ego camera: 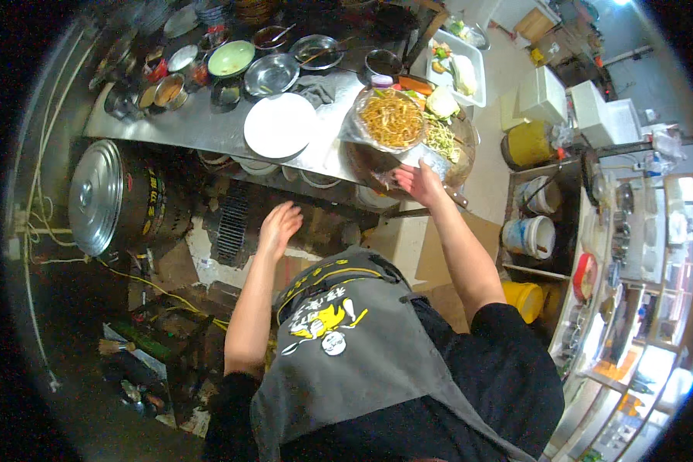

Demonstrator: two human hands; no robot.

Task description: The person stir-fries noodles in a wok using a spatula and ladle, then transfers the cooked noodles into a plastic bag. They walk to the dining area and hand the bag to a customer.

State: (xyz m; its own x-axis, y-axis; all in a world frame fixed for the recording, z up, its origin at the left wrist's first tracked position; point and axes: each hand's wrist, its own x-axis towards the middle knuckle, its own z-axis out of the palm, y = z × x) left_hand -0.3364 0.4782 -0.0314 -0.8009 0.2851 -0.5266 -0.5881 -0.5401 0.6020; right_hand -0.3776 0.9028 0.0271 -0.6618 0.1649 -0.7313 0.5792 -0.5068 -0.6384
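Observation:
My right hand [420,183] is at the near edge of a round wooden chopping board [369,164], palm up with its fingers spread, and holds nothing. Just beyond it sits a plastic-lined bowl of fried noodles [391,118]; I cannot tell whether the fingertips touch it. A cleaver [433,161] lies on the board beside the bowl, its handle pointing towards me by my wrist. Shredded vegetable [442,141] and a piece of cabbage [442,103] rest on the board's right side. My left hand [281,230], slightly blurred, hangs empty in front of the counter, fingers loosely apart.
A white plate [280,125] stands on the steel counter [167,127], near a glass bowl [272,75] and a green bowl [231,58]. Left is a large lidded pot [96,196]. A vegetable tray [480,86] lies beyond the board; buckets [528,237] fill a shelf at right.

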